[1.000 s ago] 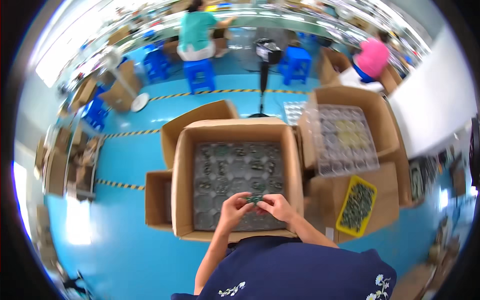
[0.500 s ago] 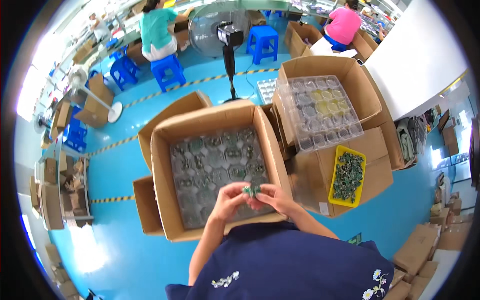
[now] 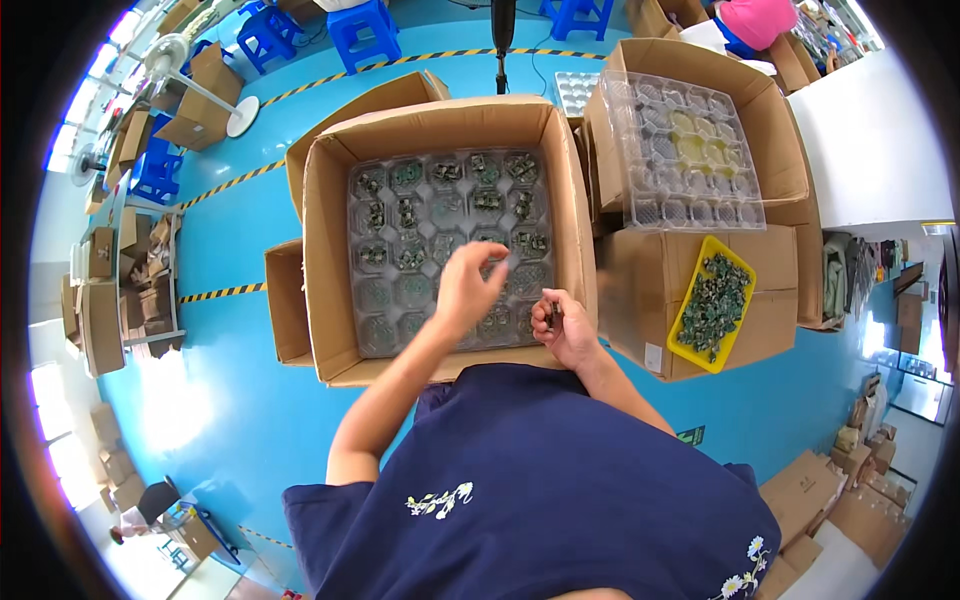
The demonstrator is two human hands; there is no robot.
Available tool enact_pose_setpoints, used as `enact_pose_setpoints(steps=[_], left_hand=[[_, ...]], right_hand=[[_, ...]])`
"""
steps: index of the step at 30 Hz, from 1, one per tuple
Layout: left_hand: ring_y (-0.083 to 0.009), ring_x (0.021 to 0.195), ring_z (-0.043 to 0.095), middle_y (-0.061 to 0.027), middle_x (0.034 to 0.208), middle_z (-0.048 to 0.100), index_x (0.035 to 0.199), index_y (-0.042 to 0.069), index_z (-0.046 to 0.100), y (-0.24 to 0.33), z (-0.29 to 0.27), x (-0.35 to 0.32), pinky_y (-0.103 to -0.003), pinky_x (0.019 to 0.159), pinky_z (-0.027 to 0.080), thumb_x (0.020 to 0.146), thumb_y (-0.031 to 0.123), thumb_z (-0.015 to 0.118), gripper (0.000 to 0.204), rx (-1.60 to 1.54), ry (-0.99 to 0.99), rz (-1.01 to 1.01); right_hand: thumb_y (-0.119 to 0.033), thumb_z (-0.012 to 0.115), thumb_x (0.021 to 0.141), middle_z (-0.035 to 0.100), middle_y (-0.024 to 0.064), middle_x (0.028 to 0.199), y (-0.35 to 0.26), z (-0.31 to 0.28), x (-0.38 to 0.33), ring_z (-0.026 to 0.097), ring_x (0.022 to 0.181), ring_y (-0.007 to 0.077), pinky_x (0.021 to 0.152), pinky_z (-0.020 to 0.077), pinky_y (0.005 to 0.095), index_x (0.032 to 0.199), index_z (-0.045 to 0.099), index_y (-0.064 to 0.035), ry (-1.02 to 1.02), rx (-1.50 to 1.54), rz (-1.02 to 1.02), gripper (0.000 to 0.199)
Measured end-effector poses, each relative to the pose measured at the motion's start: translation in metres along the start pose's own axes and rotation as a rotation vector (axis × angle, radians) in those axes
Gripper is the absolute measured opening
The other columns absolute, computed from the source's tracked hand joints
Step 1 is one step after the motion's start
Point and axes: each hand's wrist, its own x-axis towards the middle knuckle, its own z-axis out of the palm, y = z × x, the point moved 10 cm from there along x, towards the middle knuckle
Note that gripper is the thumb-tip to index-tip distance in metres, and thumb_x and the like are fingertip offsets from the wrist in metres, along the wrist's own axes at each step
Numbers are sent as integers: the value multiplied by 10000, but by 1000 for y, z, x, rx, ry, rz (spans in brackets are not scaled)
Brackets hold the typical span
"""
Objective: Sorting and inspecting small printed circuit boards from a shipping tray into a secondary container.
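A clear plastic tray [image 3: 393, 347] with rows of round pockets lies inside an open cardboard box [image 3: 322, 250] in front of me. Small green circuit boards [image 3: 487, 201] sit in several pockets, mostly in the far rows. My left hand [image 3: 467, 290] is over the middle right of the tray, its thumb and fingers curled together above a pocket; whatever they hold is hidden. By the box's near right corner, my right hand [image 3: 570, 330] is closed around small dark circuit boards [image 3: 554, 314], partly covered by the fingers.
A yellow tray [image 3: 692, 357] heaped with small boards rests on a closed carton [image 3: 632, 290] to the right. Behind it, another clear pocketed tray [image 3: 735, 213] leans on an open box [image 3: 780, 130]. A fan pole [image 3: 503, 45] and blue stools [image 3: 365, 35] stand farther off.
My hands, together around a small green board before, are now apart: the left over the tray, the right by the box's near right side. The view has tilted downward.
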Motion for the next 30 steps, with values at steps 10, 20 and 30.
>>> enact_pose_setpoints(steps=[10, 20, 30], left_hand=[[-324, 875, 621, -106, 970, 614, 951, 90, 625, -68, 81, 42, -400, 720, 524, 730, 96, 598, 223, 897, -207, 336], [-290, 842, 634, -110, 1022, 630, 1011, 72, 643, 7, 0, 25, -369, 717, 516, 742, 67, 666, 269, 275, -93, 342], [-231, 772, 606, -136, 959, 644, 1064, 48, 632, 27, 23, 43, -345, 676, 494, 801, 126, 649, 274, -106, -91, 102]], right_hand=[[-117, 511, 891, 574, 40, 790, -16, 20, -3, 539, 649, 132, 504, 409, 248, 941, 560, -55, 7, -63, -152, 93], [-292, 512, 928, 581, 29, 944, 1, -2, 14, 580, 851, 176, 730, 477, 329, 1024, 585, -94, 147, 61, -81, 232], [-299, 497, 949, 578, 36, 898, -4, 50, -10, 562, 739, 148, 452, 420, 196, 846, 570, -80, -244, 375, 141, 252]])
